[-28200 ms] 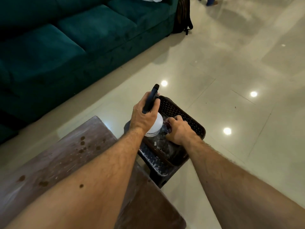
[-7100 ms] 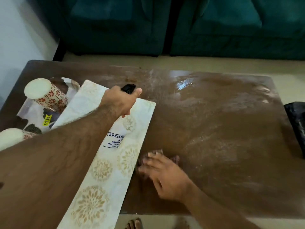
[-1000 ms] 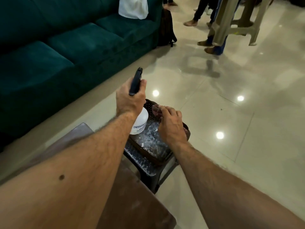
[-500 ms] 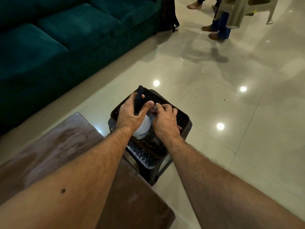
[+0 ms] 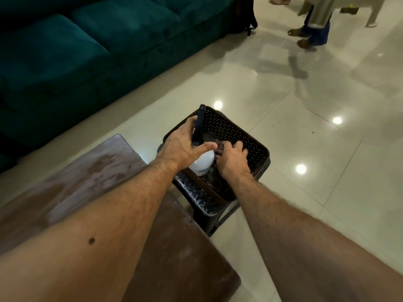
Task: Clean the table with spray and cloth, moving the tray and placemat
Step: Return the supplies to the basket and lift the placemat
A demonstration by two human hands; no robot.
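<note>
Your left hand point(image 5: 185, 144) grips the spray bottle point(image 5: 201, 164) by its neck; the bottle stands upright, base down inside the basket point(image 5: 235, 131), trigger head uppermost. Just right of it, your right hand point(image 5: 233, 160) pinches the dark cloth point(image 5: 220, 148) in the same basket. The table point(image 5: 98, 171) lies to the left, streaked; glossy tiled floor point(image 5: 305, 149) and a teal sofa point(image 5: 87, 40) surround it.

Dim indoor light from overhead; ceiling lamps show as four small round glare spots on the glossy floor tiles point(image 5: 327, 149). Sofa point(image 5: 87, 51) sinks into deep shadow, little detail. Soft shadows stretch from the feet top right point(image 5: 309, 38). Wide-angle bending at edges, forearms oversized. Slight softness overall.
</note>
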